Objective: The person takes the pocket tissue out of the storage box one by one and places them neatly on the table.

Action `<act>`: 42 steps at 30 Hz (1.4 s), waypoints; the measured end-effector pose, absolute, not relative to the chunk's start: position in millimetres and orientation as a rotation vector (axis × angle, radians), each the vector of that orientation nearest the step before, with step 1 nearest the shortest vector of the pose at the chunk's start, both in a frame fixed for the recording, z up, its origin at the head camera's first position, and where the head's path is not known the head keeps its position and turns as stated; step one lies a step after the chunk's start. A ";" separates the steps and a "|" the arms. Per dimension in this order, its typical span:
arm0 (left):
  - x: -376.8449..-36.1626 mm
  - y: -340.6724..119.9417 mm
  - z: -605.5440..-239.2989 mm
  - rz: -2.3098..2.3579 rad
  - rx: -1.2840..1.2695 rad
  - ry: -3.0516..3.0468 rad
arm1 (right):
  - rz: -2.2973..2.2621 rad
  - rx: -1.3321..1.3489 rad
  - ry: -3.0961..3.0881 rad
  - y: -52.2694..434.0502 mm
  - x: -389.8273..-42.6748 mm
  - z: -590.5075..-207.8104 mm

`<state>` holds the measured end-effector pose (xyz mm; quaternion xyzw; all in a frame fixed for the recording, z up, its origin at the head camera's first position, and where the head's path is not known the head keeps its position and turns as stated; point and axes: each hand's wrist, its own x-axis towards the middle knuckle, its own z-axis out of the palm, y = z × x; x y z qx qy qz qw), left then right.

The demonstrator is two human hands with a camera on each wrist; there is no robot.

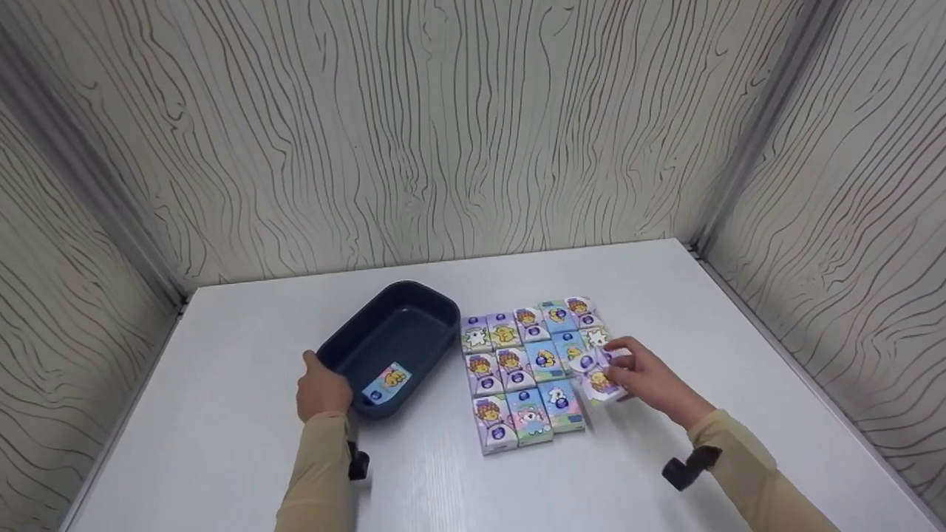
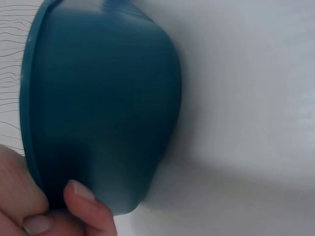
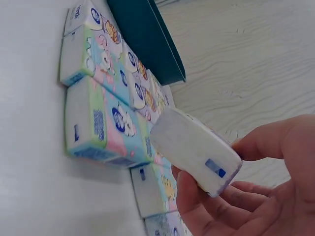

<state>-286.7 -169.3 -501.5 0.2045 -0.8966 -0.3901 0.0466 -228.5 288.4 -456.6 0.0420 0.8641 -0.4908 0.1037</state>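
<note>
My left hand grips the near left rim of a dark blue-green plastic bin. In the left wrist view, fingers curl round the edge of the bin. One small tissue pack with a cartoon print lies inside, at the near end. My right hand pinches a purple-and-white tissue pack between thumb and fingers, at the right side of the laid-out packs. The right wrist view shows the white side of this held pack, tilted above the others.
Several tissue packs lie flat in close rows right of the bin, in purple, blue and pink prints. They rest on a white table. Wood-grain patterned panels stand behind the table and along both sides.
</note>
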 end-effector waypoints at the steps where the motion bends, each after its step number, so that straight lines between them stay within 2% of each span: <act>1: -286.3 -168.3 -501.0 -1.194 0.625 -2.738 | -1.442 0.156 2.539 294.1 -224.4 -459.8; 6: -285.2 -166.2 -498.2 -1.191 0.640 -2.736 | -1.400 0.240 2.497 309.6 -210.3 -473.5; 12: -284.6 -167.2 -496.3 -1.196 0.645 -2.749 | -1.326 0.254 2.529 304.8 -207.4 -481.8; 23: -287.2 -167.1 -496.7 -1.191 0.654 -2.755 | -0.987 0.125 2.654 295.6 -203.5 -479.6; 29: -286.7 -164.6 -499.2 -1.188 0.661 -2.745 | -0.836 0.069 2.734 290.7 -206.9 -481.8; 42: -287.1 -166.2 -498.9 -1.182 0.682 -2.756 | -0.842 0.089 2.697 283.5 -215.4 -483.0</act>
